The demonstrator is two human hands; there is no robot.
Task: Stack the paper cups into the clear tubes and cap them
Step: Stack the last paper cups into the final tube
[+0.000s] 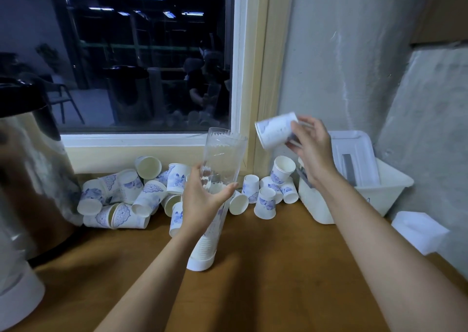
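1. A clear tube (219,179) stands on the wooden bench (278,268), its long axis near upright and leaning a little to the right at the top; its open mouth points up toward the window (141,53) and its closed white base rests on the bench
2. Inside the tube, a stack of cups (202,249) fills the bottom part, and the upper part is see-through and bare
3. The left hand (202,200) wraps the middle of the tube from the near side, its fingers (228,189) curled closed around the wall, thumb on the left of the tube
4. The right hand (311,146) is up in the air to the right of the tube's mouth, its fingers closed on a paper cup (276,130)
5. That cup lies almost on its side: its long axis runs left to right, its open rim faces left and slightly down toward the tube, and its bottom sits in the hand
6. Behind the tube, loose cups (131,194) with blue print lie heaped on the bench along the wall below the window, some on their sides, some upside down
7. To the right of the tube, beyond the heap, sits a white bin (385,194); far to the left of the tube stands a metal urn (30,174)
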